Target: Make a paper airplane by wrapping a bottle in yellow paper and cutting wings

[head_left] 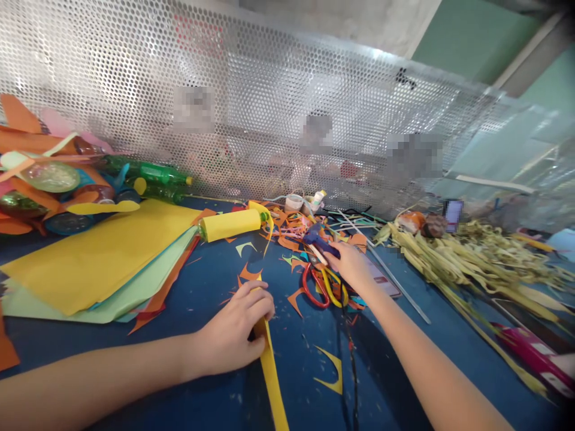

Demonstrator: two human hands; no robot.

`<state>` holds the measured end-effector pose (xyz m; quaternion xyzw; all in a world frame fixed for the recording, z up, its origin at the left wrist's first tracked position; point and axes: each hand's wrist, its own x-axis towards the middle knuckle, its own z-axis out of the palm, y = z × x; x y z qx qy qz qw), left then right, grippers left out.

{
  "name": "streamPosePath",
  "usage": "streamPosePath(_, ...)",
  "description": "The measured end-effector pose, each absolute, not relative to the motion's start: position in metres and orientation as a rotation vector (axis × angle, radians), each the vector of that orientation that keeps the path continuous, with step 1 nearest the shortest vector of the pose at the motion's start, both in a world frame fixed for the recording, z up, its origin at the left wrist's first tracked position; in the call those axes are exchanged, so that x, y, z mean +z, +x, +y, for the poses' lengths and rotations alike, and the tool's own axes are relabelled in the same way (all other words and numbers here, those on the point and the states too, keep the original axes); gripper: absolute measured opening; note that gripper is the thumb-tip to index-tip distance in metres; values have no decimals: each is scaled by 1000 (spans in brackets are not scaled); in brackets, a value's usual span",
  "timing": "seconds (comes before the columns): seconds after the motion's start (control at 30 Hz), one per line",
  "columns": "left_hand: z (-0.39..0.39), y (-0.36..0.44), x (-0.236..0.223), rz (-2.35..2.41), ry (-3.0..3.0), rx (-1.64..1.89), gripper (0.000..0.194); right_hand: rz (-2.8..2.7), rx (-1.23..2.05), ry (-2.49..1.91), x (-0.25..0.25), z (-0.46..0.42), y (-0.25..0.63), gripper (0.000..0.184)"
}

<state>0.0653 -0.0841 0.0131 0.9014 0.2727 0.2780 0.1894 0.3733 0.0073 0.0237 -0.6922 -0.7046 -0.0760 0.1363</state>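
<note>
My left hand (238,329) is closed round a long yellow paper strip (273,383), which runs from under its fingers down to the lower edge of view. Farther right, my right hand (353,263) grips a blue glue gun (320,240), its nozzle pointing up and left. Scissors (324,286) with one red and one yellow handle lie just below that hand. A phone (381,278) is partly covered by the right forearm. Ahead of the left hand, a bottle wrapped in yellow paper (231,225) rests on its side.
Stacked coloured paper sheets (103,257) lie left, with green bottles (157,172) and paper-trimmed bottles (54,176) behind. Paper scraps (287,224) litter the blue table (188,395). Dry husk strips (476,257) spread right. A perforated metal screen (269,90) rises behind, people beyond it.
</note>
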Motion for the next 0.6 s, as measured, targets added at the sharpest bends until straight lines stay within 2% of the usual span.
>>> streamPosePath(0.23, -81, 64, 11, 813, 2515, 881, 26, -2040, -145, -1970, 45, -8, 362, 24)
streamPosePath(0.37, -74, 59, 23, 928, 2443, 1095, 19, -2266, 87, -2171, 52, -29, 344, 39)
streamPosePath(0.5, -65, 55, 40, 992, 2045, 1300, 4, -2254, 78, -2189, 47, -39, 331, 24)
streamPosePath(0.6, -56, 56, 43, 931, 1579, 1197, 16, -2207, 145, -2196, 48, -38, 329, 24)
